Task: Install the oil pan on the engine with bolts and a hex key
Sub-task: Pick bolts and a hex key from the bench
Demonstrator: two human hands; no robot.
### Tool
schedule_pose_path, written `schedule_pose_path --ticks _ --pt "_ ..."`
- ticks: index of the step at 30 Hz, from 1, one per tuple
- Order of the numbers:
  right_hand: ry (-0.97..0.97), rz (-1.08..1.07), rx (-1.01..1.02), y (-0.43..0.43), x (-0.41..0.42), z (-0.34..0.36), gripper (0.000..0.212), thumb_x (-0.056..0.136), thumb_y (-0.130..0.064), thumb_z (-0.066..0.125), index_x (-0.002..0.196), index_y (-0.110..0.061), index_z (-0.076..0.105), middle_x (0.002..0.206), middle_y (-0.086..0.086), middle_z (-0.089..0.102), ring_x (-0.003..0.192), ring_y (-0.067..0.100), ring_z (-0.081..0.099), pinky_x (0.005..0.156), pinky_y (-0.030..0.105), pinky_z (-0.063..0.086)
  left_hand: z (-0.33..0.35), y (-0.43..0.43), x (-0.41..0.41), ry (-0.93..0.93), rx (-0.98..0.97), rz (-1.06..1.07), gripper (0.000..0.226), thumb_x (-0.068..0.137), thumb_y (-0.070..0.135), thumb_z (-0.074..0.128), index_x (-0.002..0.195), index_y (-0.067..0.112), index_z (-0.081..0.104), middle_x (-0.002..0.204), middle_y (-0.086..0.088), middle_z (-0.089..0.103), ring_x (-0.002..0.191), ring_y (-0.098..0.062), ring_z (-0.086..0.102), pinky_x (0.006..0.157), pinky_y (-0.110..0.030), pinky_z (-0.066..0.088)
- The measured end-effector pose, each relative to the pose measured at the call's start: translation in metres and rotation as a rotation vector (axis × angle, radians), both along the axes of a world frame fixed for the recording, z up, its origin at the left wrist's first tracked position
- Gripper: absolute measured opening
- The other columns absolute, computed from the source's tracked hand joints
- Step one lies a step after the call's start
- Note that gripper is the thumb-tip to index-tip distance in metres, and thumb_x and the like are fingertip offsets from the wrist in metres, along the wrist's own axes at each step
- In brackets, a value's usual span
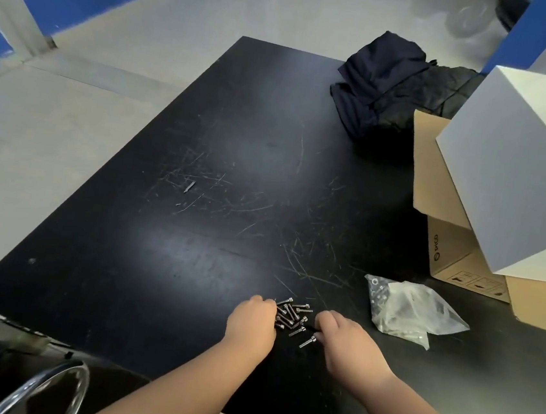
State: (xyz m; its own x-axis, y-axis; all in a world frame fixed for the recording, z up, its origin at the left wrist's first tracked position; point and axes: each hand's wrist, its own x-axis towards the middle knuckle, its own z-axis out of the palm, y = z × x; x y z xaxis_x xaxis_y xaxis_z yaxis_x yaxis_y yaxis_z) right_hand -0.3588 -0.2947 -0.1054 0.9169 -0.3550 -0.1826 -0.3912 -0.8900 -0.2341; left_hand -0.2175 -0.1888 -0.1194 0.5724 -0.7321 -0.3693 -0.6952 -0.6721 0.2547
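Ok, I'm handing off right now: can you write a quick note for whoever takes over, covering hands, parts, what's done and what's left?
Left hand: fingers curled at the left edge of the bolts; whether it grips any is hidden.
Right hand: at the pile's right edge, beside a thin dark item, possibly the hex key; grip unclear.
Parts: bolts lie loose on the black table near its front edge; a plastic bag with more hardware lies to their right.
Done: bolts laid out.
Left: all fitting and tightening; oil pan and engine are not in view.
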Motion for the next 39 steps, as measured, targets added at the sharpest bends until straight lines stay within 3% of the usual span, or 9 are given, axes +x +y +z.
schedule_pose_path --ticks 6,16,20,23,25,28,31,34,39 --pt "-0.047 -0.112 0.069 -0.005 0.014 0.017 0.019 0.101 -0.029 0.035 0.109 -0.015 0.044 0.115 0.002 0.052 0.086 0.029 0.059 0.067 0.033 0.041 0.002 -0.006 0.009 -0.033 0.064 -0.013 0.014 0.089 0.007 0.049 0.102 0.010 0.055 0.106 -0.008 0.061 0.097 -0.028 0.058 0.067 -0.032 0.038" --pt "-0.123 -0.205 0.201 -0.002 0.029 0.022 0.009 0.098 -0.024 0.045 0.098 -0.016 0.046 0.096 0.000 0.054 0.083 0.020 0.055 0.071 0.029 0.041 -0.002 0.012 0.016 0.069 -0.076 0.094 0.010 0.088 0.018 0.051 0.097 0.016 0.055 0.103 -0.003 0.063 0.096 -0.024 0.057 0.072 -0.033 0.045" --pt "-0.163 -0.253 0.280 0.003 0.035 0.020 0.010 0.097 -0.020 0.048 0.088 -0.019 0.043 0.081 -0.004 0.052 0.072 0.012 0.048 0.059 0.022 0.031 0.002 0.020 0.021 0.277 -0.224 0.327 0.013 0.084 0.023 0.062 0.076 0.024 0.051 0.084 0.007 0.061 0.081 -0.013 0.057 0.066 -0.024 0.043" --pt "-0.216 -0.344 0.447 0.012 0.050 0.024 0.017 0.096 -0.019 0.051 0.081 -0.024 0.045 0.067 -0.008 0.053 0.060 0.006 0.047 0.051 0.016 0.033 0.012 0.031 0.024 0.787 -0.527 0.645 0.018 0.082 0.004 0.067 0.073 0.012 0.054 0.072 -0.003 0.064 0.063 -0.014 0.065 0.059 -0.026 0.052" --pt "-0.245 -0.335 0.583 0.023 0.067 0.032 0.012 0.093 -0.023 0.055 0.082 -0.024 0.052 0.070 -0.005 0.058 0.066 0.012 0.054 0.058 0.014 0.037 0.025 0.047 0.029 1.054 -0.723 0.796 0.014 0.081 -0.004 0.065 0.075 0.005 0.058 0.067 -0.005 0.066 0.060 -0.017 0.067 0.054 -0.024 0.051" --pt "-0.230 -0.186 0.735 0.050 0.098 0.046 0.007 0.088 -0.028 0.063 0.090 -0.021 0.063 0.084 0.002 0.069 0.082 0.017 0.063 0.077 0.030 0.047 0.045 0.080 0.039 1.193 -0.909 0.837 0.019 0.083 -0.007 0.060 0.072 0.007 0.067 0.067 -0.006 0.067 0.063 -0.015 0.066 0.053 -0.021 0.049" --pt "-0.224 -0.002 0.894 0.086 0.132 0.064 0.003 0.087 -0.020 0.067 0.083 -0.019 0.067 0.076 -0.001 0.071 0.073 0.010 0.062 0.076 0.032 0.048 0.068 0.125 0.050 1.185 -1.083 0.912 0.024 0.084 -0.009 0.056 0.072 0.007 0.068 0.069 -0.008 0.067 0.061 -0.013 0.065 0.052 -0.019 0.048" --pt "-0.210 0.186 0.970 0.132 0.164 0.084 0.013 0.084 -0.016 0.069 0.073 -0.021 0.066 0.064 -0.002 0.068 0.062 0.004 0.058 0.064 0.019 0.044 0.093 0.181 0.053 1.088 -1.225 1.027 0.017 0.085 -0.007 0.056 0.078 0.004 0.067 0.070 -0.009 0.067 0.061 -0.012 0.065 0.052 -0.018 0.048" --pt "-0.170 0.536 1.137 0.234 0.193 0.122 0.019 0.083 -0.010 0.068 0.072 -0.025 0.068 0.066 -0.001 0.069 0.063 0.004 0.063 0.061 0.013 0.048 0.136 0.287 0.032 0.786 -1.396 1.224 0.013 0.088 -0.002 0.056 0.097 0.004 0.063 0.073 -0.009 0.070 0.066 -0.014 0.068 0.057 -0.021 0.054"
